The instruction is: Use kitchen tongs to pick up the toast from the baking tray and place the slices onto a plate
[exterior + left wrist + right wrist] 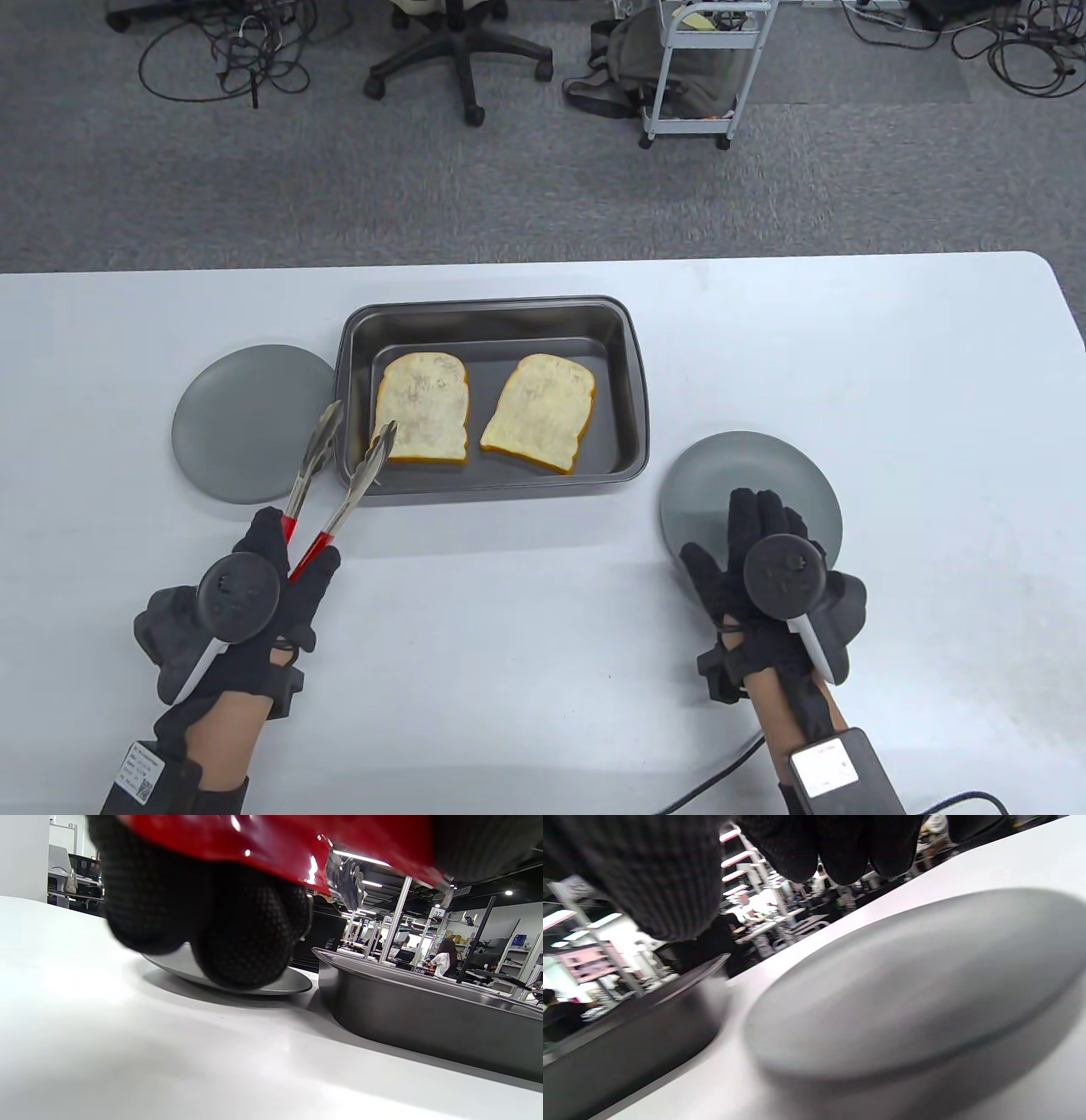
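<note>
So the left hand [254,586] has its fingers wrapped around the red handles of the tongs [339,475], and the tong arms are spread apart, pointing up and slightly right, away from the hand. The whole thing comes down to this: the near slice [422,407] lies just ahead and a bit to the right of the tong tips. One tip already sits over that slice's near-left corner, inside the tray [624,340], while the other tip hangs over the tray's left rim, not over bread at all. I can't tell if the tip actually touches the toast.

The slice's long axis runs roughly away from the hand, so the tongs line up close to lengthwise with it. The far slice [539,412] is further right, beside the first, not touching it.

Left hand is clearly nearer both slices. There's a plate [246,420] right next to it, just left of the tongs, touching or nearly touching the tray.

The right hand [768,560] lies flat with straight fingers on a second plate [755,463], gripping nothing.
</note>
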Tool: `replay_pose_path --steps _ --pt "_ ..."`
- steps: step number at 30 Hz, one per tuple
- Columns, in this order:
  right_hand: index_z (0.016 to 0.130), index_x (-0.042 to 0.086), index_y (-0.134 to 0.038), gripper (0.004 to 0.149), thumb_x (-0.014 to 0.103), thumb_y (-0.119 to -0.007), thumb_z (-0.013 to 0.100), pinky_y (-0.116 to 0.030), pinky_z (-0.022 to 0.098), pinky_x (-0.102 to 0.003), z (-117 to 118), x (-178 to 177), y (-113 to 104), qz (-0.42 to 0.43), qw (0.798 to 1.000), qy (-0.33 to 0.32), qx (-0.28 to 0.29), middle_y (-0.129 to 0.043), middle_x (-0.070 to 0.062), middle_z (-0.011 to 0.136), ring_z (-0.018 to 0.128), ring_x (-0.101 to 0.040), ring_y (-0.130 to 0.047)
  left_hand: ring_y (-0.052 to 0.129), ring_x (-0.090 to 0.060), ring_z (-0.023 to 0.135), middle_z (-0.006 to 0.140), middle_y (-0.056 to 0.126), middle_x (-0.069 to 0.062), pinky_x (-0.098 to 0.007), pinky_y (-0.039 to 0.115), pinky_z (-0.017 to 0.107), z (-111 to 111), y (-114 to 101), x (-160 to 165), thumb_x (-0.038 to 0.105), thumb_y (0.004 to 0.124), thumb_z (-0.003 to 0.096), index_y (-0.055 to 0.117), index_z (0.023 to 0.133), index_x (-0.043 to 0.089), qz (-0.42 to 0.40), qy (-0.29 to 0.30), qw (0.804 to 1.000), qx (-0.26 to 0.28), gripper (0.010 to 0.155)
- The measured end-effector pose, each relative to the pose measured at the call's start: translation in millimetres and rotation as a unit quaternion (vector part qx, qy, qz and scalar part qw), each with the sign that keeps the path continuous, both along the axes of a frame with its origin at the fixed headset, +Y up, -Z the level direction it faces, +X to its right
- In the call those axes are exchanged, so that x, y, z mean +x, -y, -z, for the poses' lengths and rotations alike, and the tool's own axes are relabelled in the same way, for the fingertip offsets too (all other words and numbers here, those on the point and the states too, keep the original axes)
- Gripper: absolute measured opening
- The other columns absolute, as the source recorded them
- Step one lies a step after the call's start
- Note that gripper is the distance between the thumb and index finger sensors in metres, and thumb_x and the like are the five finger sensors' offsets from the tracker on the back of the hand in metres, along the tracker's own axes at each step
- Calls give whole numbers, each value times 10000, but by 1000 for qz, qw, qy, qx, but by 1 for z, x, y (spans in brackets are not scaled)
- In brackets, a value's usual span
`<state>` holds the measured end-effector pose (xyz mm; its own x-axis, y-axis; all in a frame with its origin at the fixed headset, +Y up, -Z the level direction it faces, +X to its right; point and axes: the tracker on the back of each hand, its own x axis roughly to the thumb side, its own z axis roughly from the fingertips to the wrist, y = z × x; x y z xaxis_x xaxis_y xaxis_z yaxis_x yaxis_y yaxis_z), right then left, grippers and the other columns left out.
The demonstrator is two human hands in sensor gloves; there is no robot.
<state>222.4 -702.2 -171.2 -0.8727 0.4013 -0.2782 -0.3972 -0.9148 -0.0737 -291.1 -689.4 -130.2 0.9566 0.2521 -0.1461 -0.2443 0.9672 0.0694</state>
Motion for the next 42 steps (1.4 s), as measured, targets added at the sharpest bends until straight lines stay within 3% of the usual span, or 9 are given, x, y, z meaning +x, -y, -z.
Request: replay_pose_path --steps 9,14,27,34,42 --pt "1040 164 -625 847 553 -907 342 -589 695 -674 41 58 11 18 991 108 -79 -622 -185 1098 996 -462 -660 1119 -264 460 805 955 -128 -370 976 356 -2 -4 2 718 735 399 607 1009 111 -2 5 1000 10 871" --pt "1034 180 -651 824 551 -910 346 -611 685 -655 50 72 18 10 987 117 -113 -640 -181 1090 980 -453 -687 1119 -265 459 805 955 -130 -371 975 355 -3 -4 2 718 736 398 607 1010 108 0 6 1000 12 874" --pt "1019 160 -653 759 416 -941 365 -718 590 -549 66 67 37 -121 975 115 -147 -782 -155 963 824 -378 -831 1117 -263 457 808 951 -132 -372 973 353 -3 -1 6 716 735 401 604 1010 104 2 8 1000 14 874" --pt "1028 149 -609 753 351 -915 371 -729 568 -549 68 69 39 -119 973 137 -143 -833 -149 882 732 -354 -862 1115 -262 461 811 949 -131 -372 972 356 -4 -1 9 717 734 400 601 1011 106 8 9 1000 14 874" --pt "1028 125 -574 763 324 -886 361 -760 536 -540 68 79 41 -54 976 154 -141 -868 -152 785 587 -302 -884 1115 -261 461 814 948 -129 -370 972 356 -5 -2 9 718 733 399 599 1011 106 6 6 1000 18 876"
